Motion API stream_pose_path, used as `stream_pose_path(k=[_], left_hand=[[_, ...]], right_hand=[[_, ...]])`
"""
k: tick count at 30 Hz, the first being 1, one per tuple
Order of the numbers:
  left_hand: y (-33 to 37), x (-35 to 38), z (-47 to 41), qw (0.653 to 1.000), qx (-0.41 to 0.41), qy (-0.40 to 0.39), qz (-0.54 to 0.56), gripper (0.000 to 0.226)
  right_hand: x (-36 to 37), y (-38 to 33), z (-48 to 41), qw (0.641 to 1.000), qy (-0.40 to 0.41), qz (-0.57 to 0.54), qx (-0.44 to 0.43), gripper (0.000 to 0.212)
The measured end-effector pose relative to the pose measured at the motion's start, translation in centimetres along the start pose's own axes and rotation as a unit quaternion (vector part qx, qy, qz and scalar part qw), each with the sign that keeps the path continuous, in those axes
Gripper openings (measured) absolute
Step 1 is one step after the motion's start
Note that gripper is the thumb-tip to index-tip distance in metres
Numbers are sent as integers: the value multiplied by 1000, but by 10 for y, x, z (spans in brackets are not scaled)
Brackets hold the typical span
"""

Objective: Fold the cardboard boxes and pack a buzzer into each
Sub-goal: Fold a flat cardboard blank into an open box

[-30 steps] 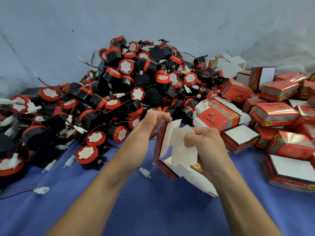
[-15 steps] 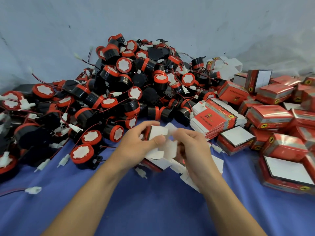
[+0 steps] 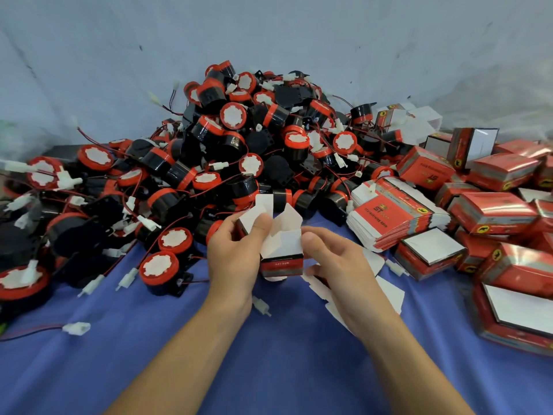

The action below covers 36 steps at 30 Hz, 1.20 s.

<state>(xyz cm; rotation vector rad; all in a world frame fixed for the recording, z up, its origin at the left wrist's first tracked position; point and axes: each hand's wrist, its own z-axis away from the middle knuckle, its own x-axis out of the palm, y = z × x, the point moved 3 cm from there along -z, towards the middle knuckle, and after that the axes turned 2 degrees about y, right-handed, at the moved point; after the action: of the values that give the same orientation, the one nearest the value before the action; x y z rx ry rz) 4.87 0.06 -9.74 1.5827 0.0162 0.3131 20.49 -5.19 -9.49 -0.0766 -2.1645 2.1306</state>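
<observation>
Now squared up, box [image 3: 281,260] is pinched 9 o'clock by left hand [image 3: 233,259], 3 o'clock by right hand [image 3: 338,265]: ready for buzzer [image 3: 160,266].

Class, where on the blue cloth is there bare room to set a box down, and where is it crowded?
Bare blue cloth lies between the left forearm and right forearm, and from the left forearm out to the loose white connector. Crowded: the heap of black-and-red round buzzers behind, red cardboard boxes at right.

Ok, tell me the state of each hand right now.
Left hand: grips the half-folded cardboard box, thumb on a flap.
Right hand: holds the same box's right side.
</observation>
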Motion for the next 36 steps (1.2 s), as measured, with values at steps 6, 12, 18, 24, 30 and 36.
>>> stream_pose_path(k=[6, 12, 18, 24, 30, 36], left_hand=[[4, -8, 3, 993, 84, 75, -24, 30], [7, -18, -6, 987, 99, 119, -37, 30], [5, 0, 14, 988, 87, 32, -124, 22], [6, 8, 22, 947, 84, -47, -308, 34], [18, 6, 16, 940, 129, -56, -312, 20], [46, 3, 19, 874, 170, 16, -456, 16]], right_hand=[[4, -3, 3, 996, 24, 61, -58, 30], [-10, -3, 5, 983, 110, 141, -49, 42], [-1, 0, 6, 977, 134, 145, -81, 32], [2, -4, 4, 985, 114, 94, -92, 53], [-8, -6, 4, 969, 194, 108, -111, 29], [-7, -1, 3, 909, 298, 257, -141, 11]])
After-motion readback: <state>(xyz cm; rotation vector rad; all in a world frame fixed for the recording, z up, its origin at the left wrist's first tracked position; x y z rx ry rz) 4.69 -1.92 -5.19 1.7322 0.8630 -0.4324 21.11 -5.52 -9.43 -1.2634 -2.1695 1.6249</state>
